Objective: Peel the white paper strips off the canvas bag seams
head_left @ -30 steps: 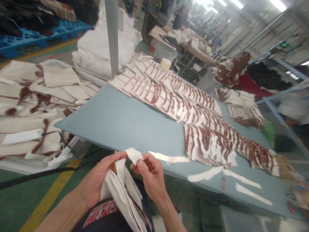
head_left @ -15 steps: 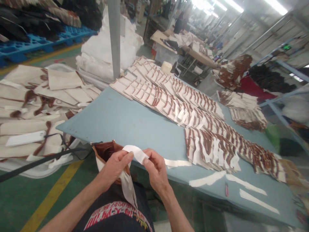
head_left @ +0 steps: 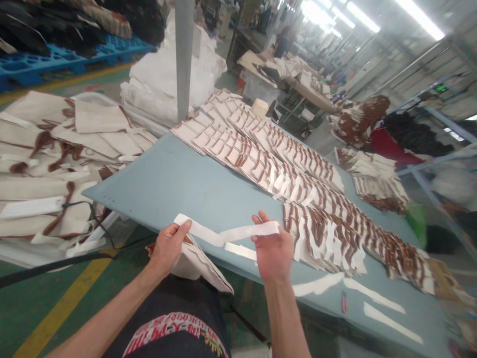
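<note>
My left hand (head_left: pixel 168 245) grips a folded cream fabric piece with brown trim (head_left: pixel 197 265) just off the near edge of the blue-grey table (head_left: pixel 179 184). A long white paper strip (head_left: pixel 223 233) runs from that piece to my right hand (head_left: pixel 273 247), which pinches its far end over the table edge. The strip hangs stretched between both hands. Another white strip (head_left: pixel 240 251) lies on the table under it.
Overlapping rows of cream and brown fabric pieces (head_left: pixel 283 169) cover the table's far side. Loose white strips (head_left: pixel 383 308) lie at the near right edge. A pile of cream pieces (head_left: pixel 55 164) sits to the left, a grey post (head_left: pixel 184 59) behind it.
My right hand has pulled the white strip off the fabric piece, out to the right over the table. My left hand has stayed by the table edge with the piece.
</note>
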A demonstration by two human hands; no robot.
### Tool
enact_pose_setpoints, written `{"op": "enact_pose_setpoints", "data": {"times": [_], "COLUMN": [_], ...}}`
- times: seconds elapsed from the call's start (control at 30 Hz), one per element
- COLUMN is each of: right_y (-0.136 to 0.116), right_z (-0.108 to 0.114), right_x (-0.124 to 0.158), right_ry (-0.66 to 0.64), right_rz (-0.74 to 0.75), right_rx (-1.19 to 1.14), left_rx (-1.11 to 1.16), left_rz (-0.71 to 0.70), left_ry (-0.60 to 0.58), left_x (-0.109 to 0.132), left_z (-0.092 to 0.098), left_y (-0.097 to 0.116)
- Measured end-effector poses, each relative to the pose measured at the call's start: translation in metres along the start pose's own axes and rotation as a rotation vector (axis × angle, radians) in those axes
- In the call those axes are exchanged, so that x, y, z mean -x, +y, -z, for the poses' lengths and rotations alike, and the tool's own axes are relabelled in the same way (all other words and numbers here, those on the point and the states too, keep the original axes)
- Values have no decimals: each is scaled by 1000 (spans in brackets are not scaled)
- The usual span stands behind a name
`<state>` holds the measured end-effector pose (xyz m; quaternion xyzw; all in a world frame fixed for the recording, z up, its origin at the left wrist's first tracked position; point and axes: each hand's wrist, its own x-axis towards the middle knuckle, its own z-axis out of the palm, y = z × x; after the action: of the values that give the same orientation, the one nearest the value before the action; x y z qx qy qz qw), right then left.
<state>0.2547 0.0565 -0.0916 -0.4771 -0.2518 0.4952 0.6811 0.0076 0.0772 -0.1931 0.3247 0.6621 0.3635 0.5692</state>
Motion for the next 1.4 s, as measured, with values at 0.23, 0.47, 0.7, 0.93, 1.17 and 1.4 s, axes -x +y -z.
{"op": "enact_pose_setpoints", "data": {"times": [0.23,0.47,0.7,0.93,1.17,1.4], "right_y": [-33,-40,-53,-28,-20,-30], "right_z": [43,80,84,52,-4,-79], "right_x": [-70,-102,-83,-50,-21,17], "right_ry": [168,305,268,157,45,-64], "right_rz": [32,17,-27,-140,-200,-132], "right_rx": [-175,-94,43,89,94,59], "left_rx": [-15,-15,-40,-116,-233,-216], "left_rz": [7,110,193,177,9,-62], "left_ry": [180,218,52,-71,-270,-607], "left_x": [-49,-107,-118,-94,-50,-2], "left_z": [3,1,29,55,31,5], "left_y": [-8,-16,-23,-43,-62,-54]}}
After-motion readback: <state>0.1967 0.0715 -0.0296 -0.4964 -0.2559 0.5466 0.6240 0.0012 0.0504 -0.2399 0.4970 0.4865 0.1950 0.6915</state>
